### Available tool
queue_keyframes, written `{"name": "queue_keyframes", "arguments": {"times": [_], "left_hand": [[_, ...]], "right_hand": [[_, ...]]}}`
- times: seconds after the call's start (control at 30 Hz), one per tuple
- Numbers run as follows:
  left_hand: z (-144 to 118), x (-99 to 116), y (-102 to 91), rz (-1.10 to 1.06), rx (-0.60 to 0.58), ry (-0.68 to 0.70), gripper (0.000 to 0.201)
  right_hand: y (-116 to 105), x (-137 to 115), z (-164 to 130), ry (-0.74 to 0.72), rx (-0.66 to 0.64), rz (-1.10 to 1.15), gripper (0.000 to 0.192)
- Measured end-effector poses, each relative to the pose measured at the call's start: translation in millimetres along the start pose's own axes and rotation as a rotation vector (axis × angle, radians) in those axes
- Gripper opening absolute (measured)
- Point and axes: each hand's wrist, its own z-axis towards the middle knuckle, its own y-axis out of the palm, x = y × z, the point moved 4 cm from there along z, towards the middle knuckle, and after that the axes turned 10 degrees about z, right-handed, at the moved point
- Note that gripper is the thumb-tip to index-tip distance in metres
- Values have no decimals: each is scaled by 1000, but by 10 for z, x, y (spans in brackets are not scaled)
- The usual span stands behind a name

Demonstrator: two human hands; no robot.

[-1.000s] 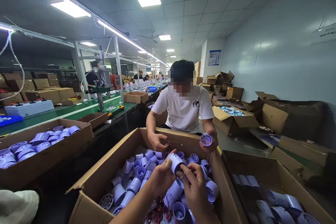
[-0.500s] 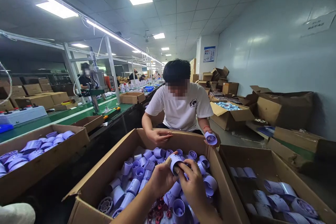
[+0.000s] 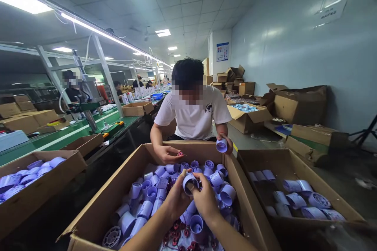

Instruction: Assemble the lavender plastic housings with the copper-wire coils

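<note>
Centrally, head view: left hand (image 3: 176,198) and right hand (image 3: 204,200) together clasp one lilac tube (image 3: 190,182), held just above the box (image 3: 129,172) of like tubes. Red rings (image 3: 179,233) lie at the box's near end, partly hidden by the forearms. Opposite: a co-worker in a white shirt (image 3: 193,119), one hand (image 3: 222,145) holding a tube, the other (image 3: 167,153) pinching something small and reddish, hard to make out. Right: second box (image 3: 294,168) with tubes laid flat. Left: third box (image 3: 38,188), cut off by the frame; green conveyor (image 3: 59,135) behind. Wall poster (image 3: 222,51), blue, writing unreadable. Far workers blurred.
</note>
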Motion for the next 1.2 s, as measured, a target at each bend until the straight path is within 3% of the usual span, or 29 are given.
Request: {"name": "queue_keyframes", "arguments": {"times": [0.3,0.47,0.67,0.93,1.03,1.2], "left_hand": [[-23,-24,-47,4,128,34,23],[-45,-27,-45,91,188,15,30],[-101,7,-47,207,218,20,31],[-69,23,-62,262,235,104,28],[-61,55,-119,292,246,144,29],[-11,75,-180,414,183,121,40]], "right_hand": [[80,26,-28,93,94,95,22],[36,13,10,200,2,107,27],[5,-48,-13,127,-60,6,29],[80,146,-49,192,98,134,37],[111,159,-46,292,90,194,38],[133,128,-46,485,-36,304,42]]}}
